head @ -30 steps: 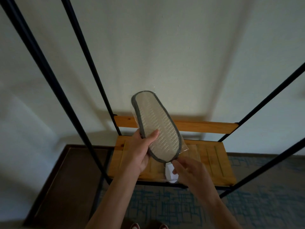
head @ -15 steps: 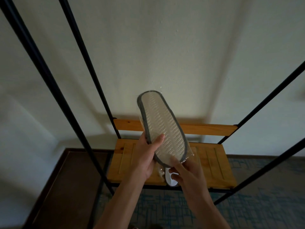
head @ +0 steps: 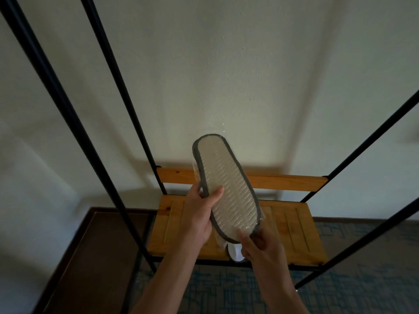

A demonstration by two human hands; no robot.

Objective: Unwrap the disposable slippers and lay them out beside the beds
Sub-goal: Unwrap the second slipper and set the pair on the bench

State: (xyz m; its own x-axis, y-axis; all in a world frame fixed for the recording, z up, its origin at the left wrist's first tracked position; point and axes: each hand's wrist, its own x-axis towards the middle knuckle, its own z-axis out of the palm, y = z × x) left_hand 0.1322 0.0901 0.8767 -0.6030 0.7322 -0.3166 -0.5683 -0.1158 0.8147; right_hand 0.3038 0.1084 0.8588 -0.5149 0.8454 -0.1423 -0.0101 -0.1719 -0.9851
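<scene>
Slippers [head: 226,189], grey-trimmed, sole up, apparently plastic-wrapped, in left hand [head: 199,220] grip, right hand [head: 260,245] pinching heel.

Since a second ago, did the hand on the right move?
Yes. The right hand came up over the wooden shelf and now pinches the wrapped slipper at its near end.

Wrapped slippers [head: 226,189], grey-trimmed beige sole facing up, tilted upright, clear plastic on.

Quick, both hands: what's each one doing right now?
Left hand: grips the side of the wrapped slippers, thumb across the sole.
Right hand: pinches the plastic wrapper at the pack's lower end.
</scene>
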